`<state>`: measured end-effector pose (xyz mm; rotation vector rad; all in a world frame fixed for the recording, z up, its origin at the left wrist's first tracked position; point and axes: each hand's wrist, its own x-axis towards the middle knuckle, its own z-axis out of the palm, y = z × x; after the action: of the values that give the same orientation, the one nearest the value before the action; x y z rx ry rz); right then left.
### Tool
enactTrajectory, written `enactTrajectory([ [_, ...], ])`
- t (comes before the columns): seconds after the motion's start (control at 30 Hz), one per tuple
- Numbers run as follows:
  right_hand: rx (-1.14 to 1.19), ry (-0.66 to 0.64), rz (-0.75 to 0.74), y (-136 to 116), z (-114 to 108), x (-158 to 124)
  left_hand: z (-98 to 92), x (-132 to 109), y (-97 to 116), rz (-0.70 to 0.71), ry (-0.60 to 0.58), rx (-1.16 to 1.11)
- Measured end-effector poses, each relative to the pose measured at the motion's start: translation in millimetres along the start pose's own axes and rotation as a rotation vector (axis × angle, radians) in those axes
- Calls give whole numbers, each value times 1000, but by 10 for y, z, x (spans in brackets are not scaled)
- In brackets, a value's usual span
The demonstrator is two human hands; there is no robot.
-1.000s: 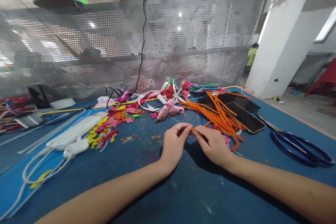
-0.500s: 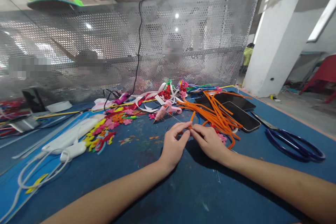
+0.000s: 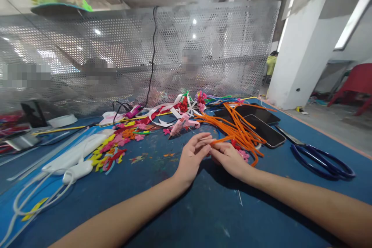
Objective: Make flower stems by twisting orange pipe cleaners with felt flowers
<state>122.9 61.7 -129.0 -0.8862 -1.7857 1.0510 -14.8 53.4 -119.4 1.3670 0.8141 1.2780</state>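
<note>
One slender, matte orange stem (image 3: 222,140), pinched by curled fingertips of left hand (image 3: 190,161) and right hand (image 3: 232,161), above the tabletop (image 3: 139,205), well in from its right edge; loose orange bundle (image 3: 240,133) just behind; steel-bladed, loop-handled scissors (image 3: 305,147) nearer that edge.

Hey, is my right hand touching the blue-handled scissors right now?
Apart. The head view shows a clear stretch of blue tabletop between the right hand and the scissors.
</note>
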Motion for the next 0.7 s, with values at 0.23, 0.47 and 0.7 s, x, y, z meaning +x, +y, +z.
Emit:
enactTrajectory([
  [0.23, 293, -118, 134, 4, 19, 74, 28, 71, -24, -96, 34, -209],
  [0.47, 360, -21, 239, 14, 0, 100, -14, 110, -53, -70, -22, -136],
  [0.7, 482, -16, 279, 38, -28, 92, -49, 137, -77, -129, 59, -44],
])
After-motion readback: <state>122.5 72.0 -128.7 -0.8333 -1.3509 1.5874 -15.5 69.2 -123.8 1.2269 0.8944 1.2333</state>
